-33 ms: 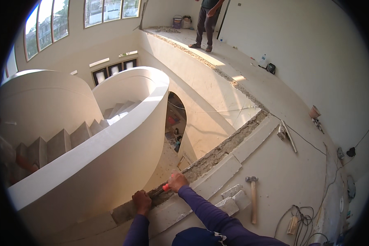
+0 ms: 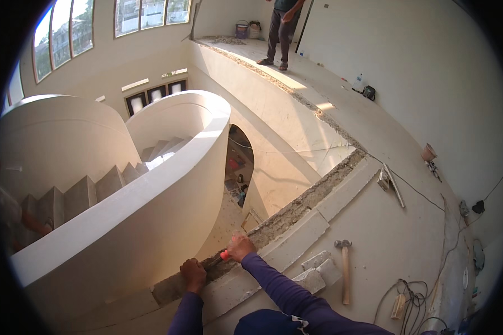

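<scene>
My right hand (image 2: 241, 245) is closed on a red-handled tool (image 2: 225, 254) over the rough, chipped concrete edge (image 2: 298, 205) of the floor opening. My left hand (image 2: 194, 273) is closed at that same edge, lower left of the right one, by the tool's dark shaft; what it grips is too hidden to name. To the right, a hammer (image 2: 345, 274) lies on the floor beside broken pale slabs (image 2: 323, 272). Long pale strips (image 2: 341, 190) run along the edge.
The curved white stair wall (image 2: 167, 178) rises left, beyond a deep drop. Another person's arm (image 2: 34, 221) is on the stairs. A standing person (image 2: 279, 36) is across the opening. Coiled cables (image 2: 413, 296), a trowel-like tool (image 2: 433, 170) and a bottle (image 2: 359, 80) lie at the right.
</scene>
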Demonstrator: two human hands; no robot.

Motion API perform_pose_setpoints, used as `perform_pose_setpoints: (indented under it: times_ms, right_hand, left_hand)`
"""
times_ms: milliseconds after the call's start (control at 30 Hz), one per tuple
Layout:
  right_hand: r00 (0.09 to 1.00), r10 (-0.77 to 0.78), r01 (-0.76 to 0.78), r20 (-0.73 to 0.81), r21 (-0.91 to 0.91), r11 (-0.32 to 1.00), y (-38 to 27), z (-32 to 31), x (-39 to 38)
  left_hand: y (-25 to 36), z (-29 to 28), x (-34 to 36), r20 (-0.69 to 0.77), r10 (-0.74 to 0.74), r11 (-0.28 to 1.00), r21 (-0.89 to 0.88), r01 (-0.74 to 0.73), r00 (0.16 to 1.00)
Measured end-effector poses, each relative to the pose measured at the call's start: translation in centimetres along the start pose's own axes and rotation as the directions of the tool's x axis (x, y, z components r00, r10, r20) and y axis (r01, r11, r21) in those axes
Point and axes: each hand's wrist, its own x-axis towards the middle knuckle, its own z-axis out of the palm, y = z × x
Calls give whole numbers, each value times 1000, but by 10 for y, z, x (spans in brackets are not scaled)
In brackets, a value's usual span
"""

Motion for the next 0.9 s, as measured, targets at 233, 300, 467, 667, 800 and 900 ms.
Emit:
perform_pose_setpoints:
  times_ms: [233, 300, 467, 667, 800, 900]
  right_hand:
    - [999, -31, 33, -31, 84, 996, 45, 5, 17]
    - [998, 16, -20, 68, 67, 998, 38, 11, 24]
    - [988, 79, -84, 134, 28, 996, 49, 17, 28]
    - [994, -14, 20, 104, -53, 998, 8, -3, 14]
    - [996, 14, -4, 84, -121, 993, -20, -18, -3]
    - [998, -21, 26, 54, -105, 994, -21, -16, -14]
  left_hand:
    - [24, -2, 1, 104, -88, 994, -50, 94, 991]
    - [8, -6, 9, 108, -93, 995, -19, 95, 990]
    - [14, -3, 5, 99, -145, 989, -18, 147, 985]
    - [21, -8, 4, 84, -174, 985, -6, 175, 981]
    - [21, -10, 5, 115, -168, 985, -18, 171, 979]
    - [19, -9, 2, 123, -172, 984, -20, 176, 977]
